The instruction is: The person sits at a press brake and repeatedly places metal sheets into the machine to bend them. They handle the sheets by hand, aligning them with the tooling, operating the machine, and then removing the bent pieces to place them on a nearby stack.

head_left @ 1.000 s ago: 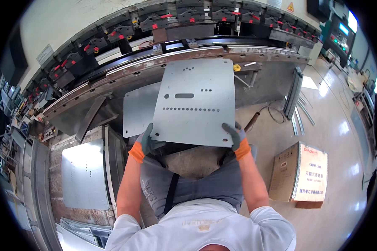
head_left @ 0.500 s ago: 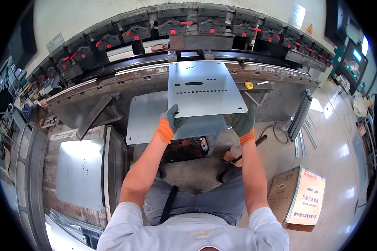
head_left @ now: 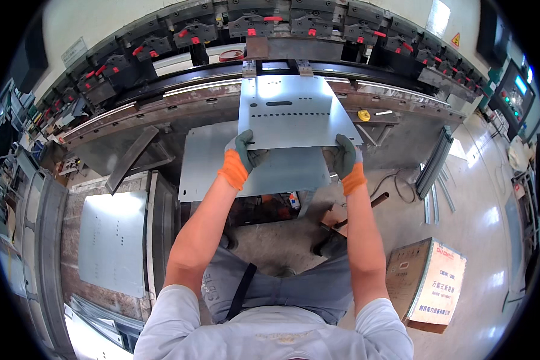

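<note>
the gloved left hand (head_left: 245, 151) and right hand (head_left: 344, 157) hold the near corners of a perforated sheet-metal panel (head_left: 291, 127), thumbs (head_left: 343, 143) above and fingers (head_left: 259, 158) curled beneath. the panel's far edge reaches the press brake bed (head_left: 207, 105), while its near part is over another metal sheet (head_left: 213, 163).

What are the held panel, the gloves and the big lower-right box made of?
Held panel: probably sheet metal, smooth, silvery, with bright glare.
Gloves: likely fabric, dull grey-green, close-fitting, with orange cuffs.
Box: perhaps plywood or cardboard, matte; flat tan faces don't settle which.
</note>
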`<action>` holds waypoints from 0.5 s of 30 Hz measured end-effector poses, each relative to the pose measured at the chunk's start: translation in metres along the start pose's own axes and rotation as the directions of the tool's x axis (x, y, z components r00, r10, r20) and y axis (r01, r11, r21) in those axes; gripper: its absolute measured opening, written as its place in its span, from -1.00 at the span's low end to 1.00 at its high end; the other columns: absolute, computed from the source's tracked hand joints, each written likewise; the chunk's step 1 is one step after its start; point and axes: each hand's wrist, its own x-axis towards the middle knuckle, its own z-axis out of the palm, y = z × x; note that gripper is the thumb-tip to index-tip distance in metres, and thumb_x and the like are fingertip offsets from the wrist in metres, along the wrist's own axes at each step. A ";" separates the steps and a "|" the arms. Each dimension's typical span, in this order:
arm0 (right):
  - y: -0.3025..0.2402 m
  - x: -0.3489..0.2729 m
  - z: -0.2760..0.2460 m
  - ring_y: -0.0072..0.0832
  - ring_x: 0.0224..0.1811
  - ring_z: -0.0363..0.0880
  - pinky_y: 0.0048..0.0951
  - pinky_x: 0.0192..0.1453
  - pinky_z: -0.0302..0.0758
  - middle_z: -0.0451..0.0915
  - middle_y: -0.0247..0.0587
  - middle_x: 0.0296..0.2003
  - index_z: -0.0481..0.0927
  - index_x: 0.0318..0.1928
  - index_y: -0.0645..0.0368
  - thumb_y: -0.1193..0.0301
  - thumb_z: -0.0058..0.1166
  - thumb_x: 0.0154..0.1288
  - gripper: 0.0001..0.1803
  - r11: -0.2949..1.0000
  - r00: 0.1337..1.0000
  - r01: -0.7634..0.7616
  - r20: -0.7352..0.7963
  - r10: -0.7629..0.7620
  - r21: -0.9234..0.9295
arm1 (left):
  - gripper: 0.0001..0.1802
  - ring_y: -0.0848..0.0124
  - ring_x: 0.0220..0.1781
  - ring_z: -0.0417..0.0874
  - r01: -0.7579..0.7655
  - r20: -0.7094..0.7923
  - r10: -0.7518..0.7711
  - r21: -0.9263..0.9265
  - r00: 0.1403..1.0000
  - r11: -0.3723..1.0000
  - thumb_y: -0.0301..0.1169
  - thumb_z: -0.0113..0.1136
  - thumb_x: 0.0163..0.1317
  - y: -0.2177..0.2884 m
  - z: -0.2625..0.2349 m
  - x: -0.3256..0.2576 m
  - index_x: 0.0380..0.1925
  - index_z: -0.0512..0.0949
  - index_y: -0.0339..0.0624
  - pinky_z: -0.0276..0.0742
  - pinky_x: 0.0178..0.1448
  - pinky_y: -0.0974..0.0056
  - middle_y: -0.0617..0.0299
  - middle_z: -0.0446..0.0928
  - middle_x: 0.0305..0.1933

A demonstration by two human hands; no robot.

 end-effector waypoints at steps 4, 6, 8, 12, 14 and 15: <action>0.004 0.000 -0.007 -0.33 -0.38 0.74 -0.28 -0.30 0.72 0.72 -0.21 -0.33 0.57 -0.09 0.11 0.37 0.08 0.40 -0.85 0.999 1.000 0.005 -0.028 -0.004 0.041 | -0.74 0.26 -0.41 0.72 0.017 0.034 -0.017 0.002 0.999 1.000 -0.22 0.09 0.40 -0.002 0.002 -0.003 -0.15 0.50 -0.21 0.76 -0.18 0.02 0.15 0.66 -0.35; 0.005 0.000 -0.006 -0.33 -0.38 0.74 -0.29 -0.30 0.72 0.72 -0.20 -0.32 0.56 -0.09 0.11 0.37 0.08 0.39 -0.84 0.999 1.000 0.013 -0.007 -0.012 0.048 | -0.74 0.26 -0.42 0.72 0.019 0.047 -0.019 0.001 0.999 1.000 -0.23 0.10 0.39 -0.002 -0.003 -0.001 -0.16 0.50 -0.21 0.76 -0.17 0.02 0.15 0.65 -0.36; 0.006 0.001 -0.006 -0.33 -0.38 0.74 -0.29 -0.30 0.72 0.72 -0.20 -0.31 0.56 -0.08 0.11 0.37 0.07 0.39 -0.84 0.998 1.000 0.015 0.005 -0.015 0.053 | -0.75 0.26 -0.42 0.72 0.016 0.053 -0.015 -0.022 0.998 1.000 -0.24 0.10 0.39 -0.004 -0.004 0.002 -0.16 0.50 -0.21 0.77 -0.17 0.02 0.14 0.66 -0.36; 0.006 0.002 -0.008 -0.33 -0.38 0.74 -0.27 -0.30 0.72 0.72 -0.20 -0.31 0.56 -0.07 0.11 0.39 0.07 0.38 -0.84 0.999 1.000 0.015 -0.001 -0.015 0.051 | -0.75 0.24 -0.44 0.73 0.036 0.031 -0.035 -0.030 0.999 0.999 -0.24 0.11 0.39 -0.004 -0.005 0.006 -0.15 0.50 -0.22 0.77 -0.18 0.01 0.12 0.67 -0.35; 0.006 0.002 -0.008 -0.33 -0.38 0.74 -0.27 -0.30 0.73 0.72 -0.19 -0.31 0.56 -0.07 0.11 0.40 0.07 0.38 -0.84 0.998 1.000 0.013 -0.006 -0.013 0.053 | -0.74 0.24 -0.44 0.73 0.036 0.034 -0.035 -0.030 0.999 0.999 -0.24 0.12 0.39 -0.005 -0.005 0.007 -0.15 0.51 -0.22 0.77 -0.17 0.00 0.11 0.67 -0.35; 0.006 0.002 -0.008 -0.32 -0.38 0.74 -0.26 -0.30 0.73 0.72 -0.19 -0.31 0.55 -0.07 0.11 0.40 0.07 0.38 -0.84 0.998 1.000 0.011 -0.007 -0.010 0.058 | -0.74 0.23 -0.45 0.73 0.037 0.034 -0.036 -0.029 0.999 0.999 -0.23 0.12 0.39 -0.005 -0.006 0.007 -0.15 0.51 -0.22 0.77 -0.17 0.00 0.11 0.67 -0.35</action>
